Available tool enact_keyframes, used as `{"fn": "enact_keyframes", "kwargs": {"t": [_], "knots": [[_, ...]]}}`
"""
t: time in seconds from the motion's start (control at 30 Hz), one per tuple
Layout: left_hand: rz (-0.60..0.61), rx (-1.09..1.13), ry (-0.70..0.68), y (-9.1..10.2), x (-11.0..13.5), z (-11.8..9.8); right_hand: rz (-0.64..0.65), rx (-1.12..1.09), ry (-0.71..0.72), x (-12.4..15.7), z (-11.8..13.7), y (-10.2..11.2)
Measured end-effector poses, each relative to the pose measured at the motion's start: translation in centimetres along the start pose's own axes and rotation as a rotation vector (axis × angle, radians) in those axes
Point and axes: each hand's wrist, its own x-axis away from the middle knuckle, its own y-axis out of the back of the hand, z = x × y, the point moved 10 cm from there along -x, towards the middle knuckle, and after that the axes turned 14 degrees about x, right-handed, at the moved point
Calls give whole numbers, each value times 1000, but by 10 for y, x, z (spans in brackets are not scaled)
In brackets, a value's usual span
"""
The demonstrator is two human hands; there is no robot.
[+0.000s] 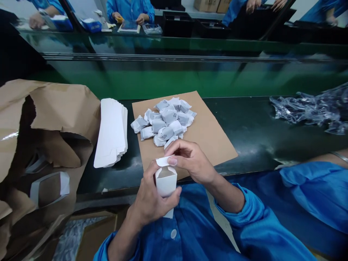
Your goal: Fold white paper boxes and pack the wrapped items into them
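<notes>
Fingers (174,195) of the left hand (150,203) are curling around one white paperboard carton (165,183), held upright above the bench edge, while the right hand (191,159) is pinching its top flap (164,161) between thumb and bent fingers. A dark bench (244,134) is running across the view, a crumpled kraft paper bag (62,112) is sagging at left, and clear plastic wrap (307,108) is bunching at right. One kraft sheet (214,141) is bearing roughly twenty tissue-wrapped lumps (163,121), beside one stack of flat white cartons (111,132).
</notes>
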Motion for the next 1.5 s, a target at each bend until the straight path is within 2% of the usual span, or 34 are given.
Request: {"fn": "enact_keyframes", "kwargs": {"t": [0.17, 0.3, 0.37, 0.43, 0.53, 0.6, 0.73, 0.87, 1.0, 1.13, 1.3, 1.4, 1.5], "knots": [[-98, 66, 130, 11, 3, 11, -35, -64, -6, -7, 1, 1], [-107, -138, 103, 19, -6, -1, -25, -108, -50, -19, -9, -6], [-159, -207, 113, 25, -7, -3, -19, -140, -53, -25, -12, -9], [-206, -150, 176, 29, -3, 4, -22, -159, -41, -29, -12, -9], [-215, 47, 244, 27, 2, 15, 10, -140, -32, -30, -9, -11], [-200, 79, 212, 26, 2, 13, 30, -135, -26, -28, -5, -11], [-162, -29, 122, 29, -1, 6, 41, -119, 10, -21, 4, -10], [-144, -133, 141, 29, -1, 7, 66, 12, 14, -14, 7, -11], [-148, -167, 133, 27, -1, 1, 31, 187, 44, -10, 13, -6], [-71, -214, 172, 22, -5, 0, 1, 328, 61, -8, 19, -2], [85, -511, 116, 14, -13, -9, 79, 247, 27, -10, 11, -8], [137, -532, 89, 10, -12, -10, 80, 183, 48, -9, 8, -9], [122, -511, 113, 12, -7, -7, 38, 229, 138, 0, 13, -10]]}}
